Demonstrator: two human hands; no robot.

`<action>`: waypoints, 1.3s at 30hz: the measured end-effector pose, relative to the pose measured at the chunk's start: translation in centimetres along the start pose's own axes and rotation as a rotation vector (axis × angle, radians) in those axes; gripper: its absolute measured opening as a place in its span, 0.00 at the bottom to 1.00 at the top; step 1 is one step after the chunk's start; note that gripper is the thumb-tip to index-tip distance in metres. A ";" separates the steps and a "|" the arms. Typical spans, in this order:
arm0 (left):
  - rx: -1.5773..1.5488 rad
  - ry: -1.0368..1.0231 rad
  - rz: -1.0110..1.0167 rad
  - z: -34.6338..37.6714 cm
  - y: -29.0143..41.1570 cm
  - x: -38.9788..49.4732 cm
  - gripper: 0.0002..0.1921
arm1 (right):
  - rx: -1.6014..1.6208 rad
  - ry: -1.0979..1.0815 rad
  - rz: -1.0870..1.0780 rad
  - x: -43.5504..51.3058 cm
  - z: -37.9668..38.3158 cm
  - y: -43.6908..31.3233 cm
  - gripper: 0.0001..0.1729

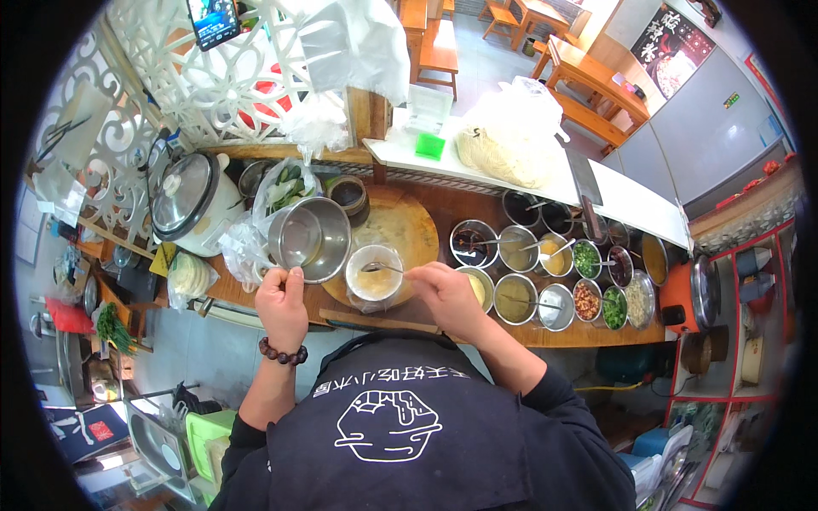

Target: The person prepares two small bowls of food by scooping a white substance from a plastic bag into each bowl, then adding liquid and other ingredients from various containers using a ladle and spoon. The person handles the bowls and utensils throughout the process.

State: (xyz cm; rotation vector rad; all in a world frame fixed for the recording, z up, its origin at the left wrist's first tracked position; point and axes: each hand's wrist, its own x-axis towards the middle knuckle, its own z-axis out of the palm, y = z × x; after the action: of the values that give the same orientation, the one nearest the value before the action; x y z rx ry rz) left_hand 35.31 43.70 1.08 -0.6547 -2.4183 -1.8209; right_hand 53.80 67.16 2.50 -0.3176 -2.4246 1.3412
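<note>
My left hand point(282, 306) grips the rim or handle of a stainless steel pot point(331, 236), which is tilted and holds a little liquid. Close to its right, a white bowl point(391, 290) with a clear plastic bag around it stands on a round wooden chopping board point(418, 223). Pale yellowish contents lie in the bowl. In my right hand point(447, 300) is the handle of a metal spoon point(382, 266), its head inside the bowl. A dark-mouthed jar point(348, 195) stands behind the pot.
Steel containers of sauces, chopped green onion point(585, 259) and diced toppings point(586, 301) fill the right side. A cleaver point(581, 185) lies on the white shelf beside a bag of noodles point(505, 150). At left are a rice cooker point(198, 204) and a bag of leafy greens point(287, 188).
</note>
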 end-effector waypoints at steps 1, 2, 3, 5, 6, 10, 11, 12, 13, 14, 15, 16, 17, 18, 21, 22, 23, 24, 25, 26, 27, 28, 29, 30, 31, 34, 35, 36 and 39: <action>-0.051 -0.001 -0.037 0.2 0.0 0.3 0.17 | -0.012 0.020 -0.021 -0.3 0.0 0.0 0.10; -0.137 -0.007 -0.068 0.6 0.0 0.5 0.17 | -0.025 0.041 -0.042 -0.6 -0.1 0.0 0.09; -0.191 -0.041 -0.088 1.0 -0.2 0.8 0.16 | -0.038 0.063 -0.066 -0.8 -0.2 -0.1 0.09; -0.299 -0.113 -0.127 1.4 -0.5 1.6 0.15 | -0.025 0.083 -0.059 -1.4 -1.1 -0.4 0.09; -0.428 -0.172 -0.192 2.2 1.5 1.8 0.13 | -0.020 0.090 -0.056 -1.7 -1.6 -0.7 0.09; -0.514 -0.349 -0.258 5.4 2.9 3.6 0.12 | 0.000 0.078 -0.078 -2.7 -3.3 -1.7 0.09; -0.445 -0.412 -0.254 6.2 2.7 4.3 0.12 | 0.022 0.065 -0.070 -3.0 -3.7 -2.1 0.09; -0.466 -0.442 -0.285 7.3 3.0 4.9 0.12 | 0.043 0.048 -0.065 -3.2 -4.0 -2.2 0.09; -0.489 -0.476 -0.315 8.5 3.4 5.3 0.12 | 0.088 0.055 -0.025 -3.5 -4.2 -2.0 0.09; -0.500 -0.509 -0.338 9.7 3.2 5.8 0.11 | 0.133 0.060 0.014 -3.7 -4.3 -1.7 0.09; -0.510 -0.545 -0.359 11.0 2.7 6.4 0.11 | 0.179 0.068 0.054 -3.9 -4.5 -1.2 0.09; -0.483 -0.592 -0.390 12.1 2.2 6.7 0.11 | 0.255 0.100 0.059 -4.1 -4.6 -0.8 0.09; -0.430 -0.613 -0.392 13.0 1.7 7.2 0.11 | 0.343 0.149 0.090 -3.9 -4.7 -0.6 0.09; -0.378 -0.637 -0.399 14.0 1.1 7.5 0.11 | 0.429 0.198 0.128 -3.8 -4.9 -0.7 0.09; -0.286 -0.637 -0.410 15.6 -0.4 7.6 0.12 | 0.637 0.330 0.163 -2.8 -5.3 -0.7 0.11; -0.257 -0.635 -0.430 16.0 -0.9 7.7 0.12 | 0.621 0.371 0.205 -2.1 -5.5 -1.1 0.11; -0.229 -0.630 -0.451 16.3 -1.6 7.8 0.13 | 0.605 0.409 0.246 -1.2 -5.6 -1.6 0.12; -0.237 -0.625 -0.470 16.9 -3.0 8.1 0.14 | 0.612 0.410 0.245 -0.3 -5.4 -1.6 0.12; -0.109 -0.616 -0.389 16.9 -3.9 8.2 0.14 | 0.620 0.409 0.242 0.7 -5.1 -1.5 0.12; 0.018 -0.601 -0.310 16.8 -4.8 8.3 0.14 | 0.628 0.404 0.239 1.9 -4.6 -1.5 0.12; 0.146 -0.593 -0.232 16.9 -5.3 8.2 0.14 | 0.598 0.376 0.238 3.0 -4.2 -1.6 0.12; 0.225 -0.548 -0.173 16.2 -4.1 7.9 0.14 | 0.571 0.341 0.232 4.4 -3.6 -1.7 0.12; 0.304 -0.500 -0.117 15.3 -2.9 7.4 0.14 | 0.543 0.304 0.225 5.9 -2.9 -1.8 0.13; 0.381 -0.456 -0.058 14.3 -1.4 7.0 0.14 | 0.502 0.272 0.226 7.2 -2.2 -1.8 0.13; 0.337 -0.432 -0.062 13.3 -0.9 6.6 0.14 | 0.461 0.237 0.224 8.7 -1.4 -1.7 0.13; 0.303 -0.327 -0.032 10.3 -0.4 5.0 0.12 | 0.181 0.182 0.096 12.6 1.4 0.4 0.14; 0.314 -0.303 -0.027 9.3 -0.9 4.4 0.12 | 0.062 0.173 0.033 13.5 2.2 1.1 0.14; 0.326 -0.274 -0.028 8.1 -1.8 3.8 0.12 | -0.036 0.182 -0.036 14.3 2.7 0.7 0.13; 0.370 -0.271 -0.065 5.6 -4.8 1.7 0.13 | -0.214 0.230 -0.165 15.7 4.2 2.4 0.14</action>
State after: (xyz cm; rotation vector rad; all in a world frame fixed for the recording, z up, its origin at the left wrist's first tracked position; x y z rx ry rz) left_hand 33.31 48.37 -4.53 -0.8373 -2.8732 -1.3140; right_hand 37.80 70.81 1.41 -0.2999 -2.3441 0.9247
